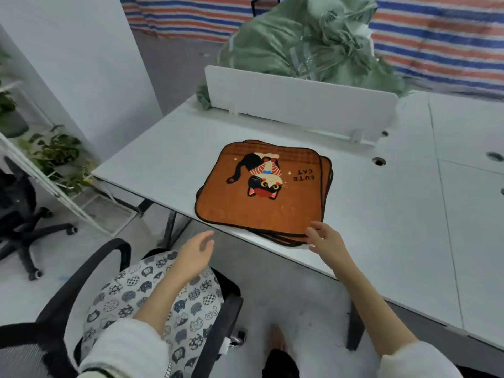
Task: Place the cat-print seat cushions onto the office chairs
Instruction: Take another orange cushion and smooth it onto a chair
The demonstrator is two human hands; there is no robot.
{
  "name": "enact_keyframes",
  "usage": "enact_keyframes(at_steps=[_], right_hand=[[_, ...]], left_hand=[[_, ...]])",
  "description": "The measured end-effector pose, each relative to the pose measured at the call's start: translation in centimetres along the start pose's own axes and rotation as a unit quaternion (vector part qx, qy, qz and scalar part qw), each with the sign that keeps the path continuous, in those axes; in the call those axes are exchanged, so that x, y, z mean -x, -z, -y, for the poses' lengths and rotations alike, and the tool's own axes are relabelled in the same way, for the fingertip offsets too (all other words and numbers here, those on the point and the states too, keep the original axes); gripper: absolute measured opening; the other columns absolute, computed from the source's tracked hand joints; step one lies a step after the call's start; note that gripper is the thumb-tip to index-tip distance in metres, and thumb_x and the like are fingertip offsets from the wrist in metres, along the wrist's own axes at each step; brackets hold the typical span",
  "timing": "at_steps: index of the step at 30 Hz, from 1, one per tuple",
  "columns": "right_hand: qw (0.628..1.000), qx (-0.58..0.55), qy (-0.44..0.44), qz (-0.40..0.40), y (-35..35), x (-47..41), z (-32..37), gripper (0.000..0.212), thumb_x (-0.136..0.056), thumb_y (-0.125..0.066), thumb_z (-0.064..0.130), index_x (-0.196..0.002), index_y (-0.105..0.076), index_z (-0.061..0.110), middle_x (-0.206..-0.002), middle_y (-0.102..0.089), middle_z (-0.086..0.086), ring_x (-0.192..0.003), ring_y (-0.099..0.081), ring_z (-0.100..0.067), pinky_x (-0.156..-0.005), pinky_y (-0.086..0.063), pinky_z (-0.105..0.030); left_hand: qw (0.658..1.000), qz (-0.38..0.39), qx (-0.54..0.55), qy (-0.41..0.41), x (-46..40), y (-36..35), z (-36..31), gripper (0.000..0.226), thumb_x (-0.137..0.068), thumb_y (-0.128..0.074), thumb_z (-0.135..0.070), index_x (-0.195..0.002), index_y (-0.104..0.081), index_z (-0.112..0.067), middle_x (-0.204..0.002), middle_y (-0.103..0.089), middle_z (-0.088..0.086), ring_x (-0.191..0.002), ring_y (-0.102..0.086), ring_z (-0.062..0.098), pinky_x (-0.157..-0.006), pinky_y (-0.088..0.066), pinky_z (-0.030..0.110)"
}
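Now: orange cat-print cushions [261,189] stacked on white desk [381,214], "CUTE CAT" upside down; right hand [324,238] fingertips touching near corner, left hand [195,255] open, empty, above chair [152,301].

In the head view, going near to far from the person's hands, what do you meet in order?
Right hand at the near corner of the orange cat-print cushion stack → bare white desk → white divider panel → green sack → striped tarp.
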State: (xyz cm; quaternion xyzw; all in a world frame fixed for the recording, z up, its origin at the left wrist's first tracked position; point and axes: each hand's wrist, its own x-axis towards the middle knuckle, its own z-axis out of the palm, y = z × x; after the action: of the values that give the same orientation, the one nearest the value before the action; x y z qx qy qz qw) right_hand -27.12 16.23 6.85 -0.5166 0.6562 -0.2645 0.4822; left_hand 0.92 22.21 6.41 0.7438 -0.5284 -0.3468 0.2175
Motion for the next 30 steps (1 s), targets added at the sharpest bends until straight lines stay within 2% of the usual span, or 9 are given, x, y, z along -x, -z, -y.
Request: enact_keyframes(at_steps=[3, 12, 16, 18, 20, 23, 25, 27, 30], right_hand=[[1.000, 0.011, -0.019, -0.021, 0.3, -6.0, 0.7, 0.045, -0.098, -0.044, 0.029, -0.140, -0.040, 0.014, -0.138, -0.050, -0.007, -0.123, -0.051, -0.025, -0.104, -0.043, -0.040], [0.991, 0.107, -0.075, -0.015, 0.9, -23.3, 2.7, 0.055, -0.099, -0.040, 0.030, -0.148, -0.025, 0.010, -0.152, -0.030, -0.012, -0.139, -0.032, -0.032, -0.111, -0.030, -0.044], [0.977, 0.187, -0.095, -0.035, 0.6, -27.8, 1.5, 0.053, -0.097, -0.042, 0.027, -0.143, -0.034, 0.003, -0.149, -0.036, -0.017, -0.137, -0.033, -0.034, -0.114, -0.029, -0.047], [0.965, 0.235, -0.104, -0.058, 0.3, -28.8, 0.8, 0.052, -0.095, -0.041, 0.030, -0.140, -0.040, 0.005, -0.148, -0.037, -0.017, -0.136, -0.032, -0.036, -0.111, -0.030, -0.048], [0.958, 0.247, -0.121, -0.086, 0.2, -29.3, 0.5, 0.049, -0.094, -0.043, 0.028, -0.138, -0.042, 0.005, -0.146, -0.036, -0.019, -0.133, -0.032, -0.038, -0.107, -0.031, -0.048], [0.958, 0.202, -0.153, -0.131, 0.4, -29.8, 1.0, 0.053, -0.094, -0.048, 0.024, -0.142, -0.035, 0.005, -0.142, -0.037, -0.023, -0.128, -0.037, -0.042, -0.104, -0.035, -0.050], [0.965, 0.155, -0.161, -0.136, 0.8, -30.2, 1.5, 0.052, -0.095, -0.049, 0.024, -0.140, -0.036, 0.003, -0.136, -0.046, -0.022, -0.123, -0.047, -0.040, -0.100, -0.040, -0.046], [0.973, 0.132, -0.156, -0.103, 0.9, -30.1, 2.0, 0.042, -0.095, -0.048, 0.027, -0.128, -0.049, 0.002, -0.116, -0.060, -0.018, -0.110, -0.056, -0.037, -0.091, -0.045, -0.041], [0.986, 0.085, -0.116, -0.085, 0.5, -28.7, 2.6, 0.030, -0.098, -0.043, 0.026, -0.103, -0.058, 0.001, -0.089, -0.059, -0.010, -0.086, -0.056, -0.026, -0.078, -0.046, -0.037]], left_hand=[[0.999, -0.008, 0.015, 0.034, -6.1, 0.2, 0.1, 0.044, -0.100, -0.038, -0.022, -0.143, -0.036, -0.014, -0.146, -0.040, 0.007, -0.133, -0.040, 0.028, -0.109, -0.033, 0.040], [0.991, -0.013, -0.023, 0.129, -21.1, -1.0, -0.1, 0.051, -0.102, -0.030, -0.019, -0.149, -0.016, -0.008, -0.157, -0.014, 0.009, -0.145, -0.015, 0.021, -0.117, -0.010, 0.030], [0.977, -0.003, -0.113, 0.182, -25.3, -1.2, 1.5, 0.057, -0.100, -0.031, -0.025, -0.151, -0.009, -0.013, -0.158, -0.006, 0.014, -0.144, -0.010, 0.030, -0.117, -0.012, 0.048], [0.964, 0.022, -0.137, 0.229, -26.3, -1.1, 2.4, 0.061, -0.099, -0.032, -0.031, -0.151, -0.004, -0.015, -0.158, -0.003, 0.012, -0.144, -0.009, 0.030, -0.117, -0.012, 0.049], [0.967, 0.024, -0.119, 0.226, -26.6, -1.1, 2.9, 0.062, -0.096, -0.033, -0.036, -0.151, -0.012, -0.017, -0.154, -0.020, 0.015, -0.138, -0.026, 0.033, -0.114, -0.023, 0.050], [0.968, -0.058, -0.108, 0.219, -26.7, -0.7, 2.1, 0.053, -0.093, -0.035, -0.038, -0.141, -0.036, -0.016, -0.134, -0.050, 0.016, -0.118, -0.049, 0.034, -0.098, -0.043, 0.048], [0.956, -0.114, -0.148, 0.225, -26.7, -0.4, 1.1, 0.047, -0.095, -0.042, -0.035, -0.138, -0.042, -0.015, -0.126, -0.054, 0.016, -0.117, -0.048, 0.034, -0.096, -0.042, 0.049], [0.963, -0.137, -0.137, 0.187, -26.6, -0.1, 0.2, 0.041, -0.095, -0.046, -0.031, -0.132, -0.048, -0.014, -0.118, -0.057, 0.016, -0.112, -0.050, 0.033, -0.094, -0.044, 0.046], [0.988, -0.104, -0.042, 0.102, -26.4, -0.1, -0.6, 0.032, -0.095, -0.048, -0.021, -0.126, -0.055, -0.013, -0.109, -0.060, 0.013, -0.099, -0.055, 0.024, -0.084, -0.042, 0.029]])
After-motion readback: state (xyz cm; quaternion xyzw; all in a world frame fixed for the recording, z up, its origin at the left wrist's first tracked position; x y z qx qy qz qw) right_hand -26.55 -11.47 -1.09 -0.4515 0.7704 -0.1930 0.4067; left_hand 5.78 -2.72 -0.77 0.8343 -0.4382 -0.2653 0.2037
